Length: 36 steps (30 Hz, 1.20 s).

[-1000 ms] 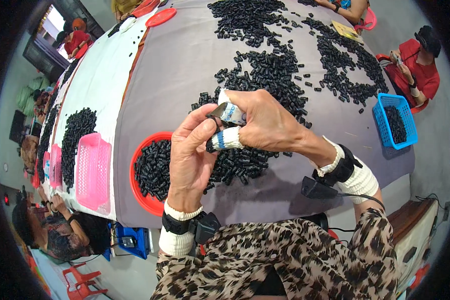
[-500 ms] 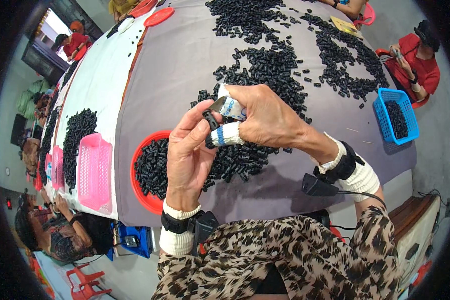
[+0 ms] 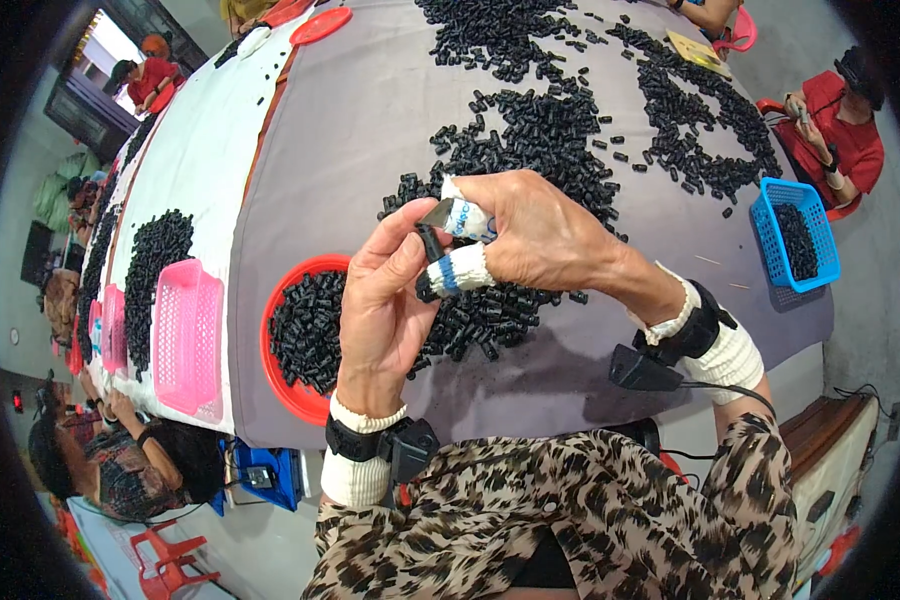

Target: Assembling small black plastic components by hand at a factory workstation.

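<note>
Between the thumb and fingers of my left hand [image 3: 378, 305] is a small black plastic cylinder [image 3: 429, 243], held tilted. My right hand [image 3: 545, 235] grips a short metal blade [image 3: 437, 212], its edge against or very near the upper end of the cylinder; I cannot tell if they touch. White wrapping with blue marks covers my right thumb area, and a white band with a blue stripe [image 3: 456, 270] wraps a right finger. Below and behind my hands spreads a pile of similar black pieces [image 3: 490, 325]. A round red tray [image 3: 305, 402] full of them sits beside my left hand.
A grey cloth [image 3: 350, 90] covers the table. At the left stands a pink basket [image 3: 187, 340]; a blue basket [image 3: 795, 240] with black pieces is at the right edge. More black heaps [image 3: 495, 35] lie farther back. Co-workers sit around, one in red [image 3: 840, 140] at right.
The black cylinder has turned in my left fingers, so a plainer side now shows. Both hands have shifted very slightly to the right.
</note>
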Motion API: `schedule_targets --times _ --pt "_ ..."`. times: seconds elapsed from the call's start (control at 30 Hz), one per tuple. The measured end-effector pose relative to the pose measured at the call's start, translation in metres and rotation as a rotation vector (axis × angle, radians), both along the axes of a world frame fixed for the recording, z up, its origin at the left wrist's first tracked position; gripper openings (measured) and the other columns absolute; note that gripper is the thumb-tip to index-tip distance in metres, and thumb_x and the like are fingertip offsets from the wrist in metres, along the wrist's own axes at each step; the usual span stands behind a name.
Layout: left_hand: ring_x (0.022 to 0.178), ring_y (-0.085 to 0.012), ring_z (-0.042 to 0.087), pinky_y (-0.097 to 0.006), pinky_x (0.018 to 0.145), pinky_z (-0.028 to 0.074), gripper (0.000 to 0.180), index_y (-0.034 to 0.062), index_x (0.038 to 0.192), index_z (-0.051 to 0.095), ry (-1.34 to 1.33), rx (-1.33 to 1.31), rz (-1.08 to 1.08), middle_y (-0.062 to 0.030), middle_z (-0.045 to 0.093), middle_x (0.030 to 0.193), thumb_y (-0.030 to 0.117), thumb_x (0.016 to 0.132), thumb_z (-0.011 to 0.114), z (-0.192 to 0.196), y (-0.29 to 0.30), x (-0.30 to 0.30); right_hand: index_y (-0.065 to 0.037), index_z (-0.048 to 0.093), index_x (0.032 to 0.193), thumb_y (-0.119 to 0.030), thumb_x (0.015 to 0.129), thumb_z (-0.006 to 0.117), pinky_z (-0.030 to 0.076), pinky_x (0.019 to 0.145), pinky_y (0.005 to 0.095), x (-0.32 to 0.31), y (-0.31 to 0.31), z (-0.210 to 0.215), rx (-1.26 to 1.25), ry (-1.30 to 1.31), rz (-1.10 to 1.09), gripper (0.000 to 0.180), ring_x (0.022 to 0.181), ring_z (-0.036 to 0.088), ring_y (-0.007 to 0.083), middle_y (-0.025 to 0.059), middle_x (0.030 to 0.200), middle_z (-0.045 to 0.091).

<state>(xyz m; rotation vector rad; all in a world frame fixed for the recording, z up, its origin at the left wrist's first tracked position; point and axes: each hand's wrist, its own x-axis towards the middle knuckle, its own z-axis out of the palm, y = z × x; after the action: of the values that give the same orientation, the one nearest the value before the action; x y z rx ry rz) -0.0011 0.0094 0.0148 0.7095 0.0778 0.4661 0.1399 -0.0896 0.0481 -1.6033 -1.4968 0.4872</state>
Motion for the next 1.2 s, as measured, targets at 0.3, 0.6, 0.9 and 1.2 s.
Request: schedule_targets --times 0.3,0.6,0.9,1.2 --pt "0.091 -0.0164 0.058 -0.032 0.081 0.049 0.030 -0.0016 0.114 0.051 0.017 0.008 0.002 -0.0098 0.060 0.099 0.007 0.085 0.054 -0.001 -0.001 0.000 0.000 0.053 0.076 -0.033 0.069 0.071 0.040 0.054 0.0325 0.001 0.000 0.007 -0.096 0.030 0.046 0.038 0.056 0.050 0.0170 0.0071 0.063 0.054" --pt "0.092 -0.0176 0.059 -0.031 0.081 0.049 0.030 -0.0032 0.114 0.050 0.015 0.023 0.001 -0.0115 0.059 0.103 0.006 0.086 0.053 -0.001 -0.001 0.001 -0.001 0.052 0.073 -0.029 0.068 0.072 0.039 0.054 0.0312 0.000 -0.001 0.009 -0.124 0.071 0.069 0.034 0.057 0.049 0.0156 0.0046 0.061 0.052" --pt "0.095 -0.0230 0.059 -0.035 0.082 0.050 0.033 -0.0041 0.116 0.047 -0.018 -0.038 -0.020 -0.0154 0.058 0.104 0.004 0.085 0.053 -0.005 0.002 0.000 -0.001 0.050 0.072 -0.032 0.073 0.067 0.038 0.053 0.0337 0.003 0.004 -0.001 -0.063 -0.041 0.113 0.035 0.055 0.048 0.0180 0.0049 0.060 0.052" --pt "0.091 -0.0165 0.059 -0.030 0.079 0.050 0.027 -0.0039 0.111 0.052 0.017 0.040 0.016 -0.0106 0.060 0.101 0.004 0.085 0.053 -0.002 -0.002 -0.001 0.000 0.050 0.073 -0.025 0.074 0.064 0.038 0.052 0.0338 0.003 0.002 0.002 -0.007 -0.072 0.160 0.029 0.053 0.048 0.0201 0.0087 0.060 0.052"
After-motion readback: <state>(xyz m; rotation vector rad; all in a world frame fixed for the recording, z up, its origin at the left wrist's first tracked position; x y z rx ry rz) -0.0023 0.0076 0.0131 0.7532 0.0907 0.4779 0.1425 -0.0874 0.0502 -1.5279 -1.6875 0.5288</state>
